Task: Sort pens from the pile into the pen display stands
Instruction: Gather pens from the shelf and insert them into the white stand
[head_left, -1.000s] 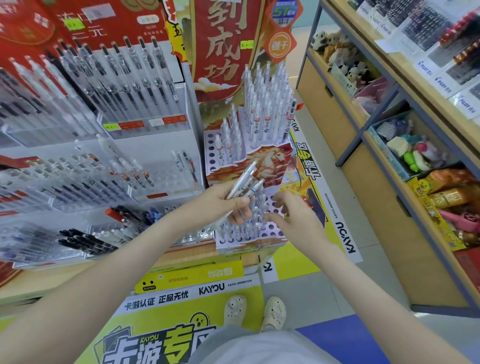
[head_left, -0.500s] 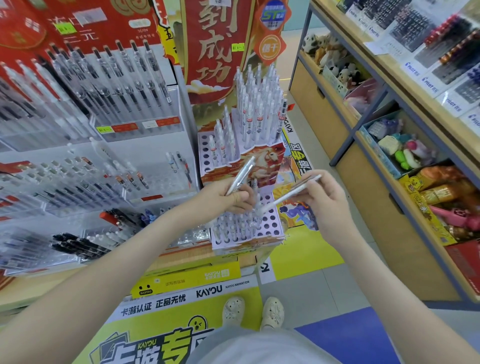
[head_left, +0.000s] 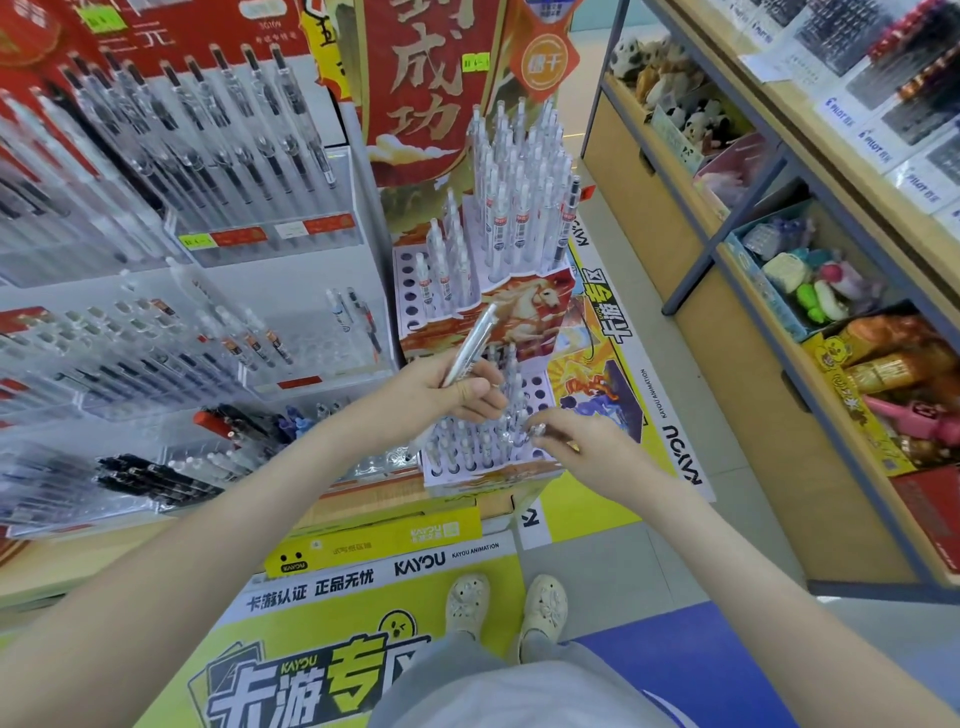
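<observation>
Shop aisle, pen stand (head_left: 540, 385) — left hand (head_left: 453, 396) grips raised pen (head_left: 471, 342); right hand (head_left: 579, 442) pinches second pen (head_left: 536, 429) at stand.

The lower ends of the clear plastic pens (head_left: 470, 345) gripped in the left hand (head_left: 441, 389) were covered by its curled fingers (head_left: 480, 388), and their number could not be counted. Of the single clear pen (head_left: 535, 429) pinched by the right hand (head_left: 582, 441) only the top was seen; its barrel was lost among neighbours in the white perforated cardboard stand (head_left: 540, 387). Printed pen labels (head_left: 500, 224) were too small to be read. The clear acrylic racks (head_left: 62, 332) at the left were blurred and cut by the edge.
</observation>
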